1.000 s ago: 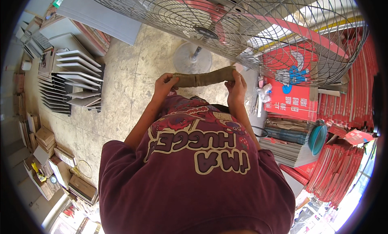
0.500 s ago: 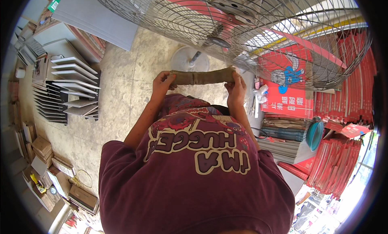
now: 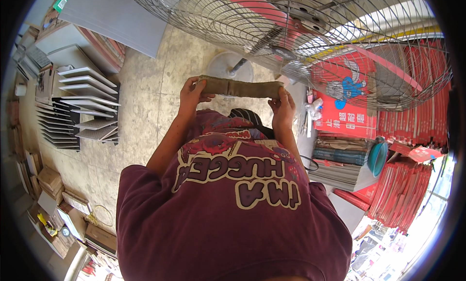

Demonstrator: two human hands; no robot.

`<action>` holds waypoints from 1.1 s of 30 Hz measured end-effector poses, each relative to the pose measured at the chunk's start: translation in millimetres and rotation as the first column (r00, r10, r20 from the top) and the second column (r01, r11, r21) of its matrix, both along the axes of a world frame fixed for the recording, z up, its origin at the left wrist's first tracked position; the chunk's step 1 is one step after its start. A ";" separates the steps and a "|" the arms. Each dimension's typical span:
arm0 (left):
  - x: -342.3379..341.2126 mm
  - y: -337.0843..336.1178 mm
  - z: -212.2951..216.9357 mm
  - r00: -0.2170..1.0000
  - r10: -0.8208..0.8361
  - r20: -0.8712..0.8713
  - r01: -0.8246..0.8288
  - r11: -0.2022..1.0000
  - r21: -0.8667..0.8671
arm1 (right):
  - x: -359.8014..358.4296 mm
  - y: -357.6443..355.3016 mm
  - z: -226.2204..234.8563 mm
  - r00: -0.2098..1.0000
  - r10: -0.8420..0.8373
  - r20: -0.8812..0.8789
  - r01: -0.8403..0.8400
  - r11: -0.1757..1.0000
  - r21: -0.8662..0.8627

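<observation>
A long, narrow strip of folded olive-brown cloth (image 3: 247,88) is stretched between my two hands, in front of my torso. It lies almost level and dips slightly toward the right, with a crease or seam left of its middle. My left hand (image 3: 192,95) pinches its left end, thumb on the near face. At the other end, my right hand (image 3: 283,105) grips the corner between thumb and fingers. Below the cloth are my maroon printed shirt (image 3: 233,222) and a bit of dark striped fabric (image 3: 246,117).
A large caged fan (image 3: 291,45) with red blades looms beyond my hands, its round base (image 3: 218,69) on the concrete floor (image 3: 145,130). Racked tile panels (image 3: 87,103) stand left. Stacked red cartons (image 3: 400,193), a teal basin (image 3: 380,158) and flat cardboard (image 3: 340,171) are right.
My left hand and the cloth's left end have risen a little, so the cloth now slopes down to the right. More striped fabric shows below it. The surroundings have shifted slightly in view.
</observation>
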State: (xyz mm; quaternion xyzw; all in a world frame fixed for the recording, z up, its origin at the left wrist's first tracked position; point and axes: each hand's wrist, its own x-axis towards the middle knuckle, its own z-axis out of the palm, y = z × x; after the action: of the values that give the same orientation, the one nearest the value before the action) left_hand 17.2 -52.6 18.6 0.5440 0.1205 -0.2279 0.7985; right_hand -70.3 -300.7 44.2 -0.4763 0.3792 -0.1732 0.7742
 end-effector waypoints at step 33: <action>112.1 14.7 117.2 0.833 0.275 0.480 -0.246 0.961 -0.123 | 20.0 9.9 43.0 0.942 0.250 0.223 -0.274 0.958 0.082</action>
State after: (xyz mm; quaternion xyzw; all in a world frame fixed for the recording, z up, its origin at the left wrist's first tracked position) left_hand 129.3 -38.0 135.9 0.5401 -0.0206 0.0259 0.8409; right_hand -50.3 -290.8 87.2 -0.4573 0.2376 -0.0964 0.8515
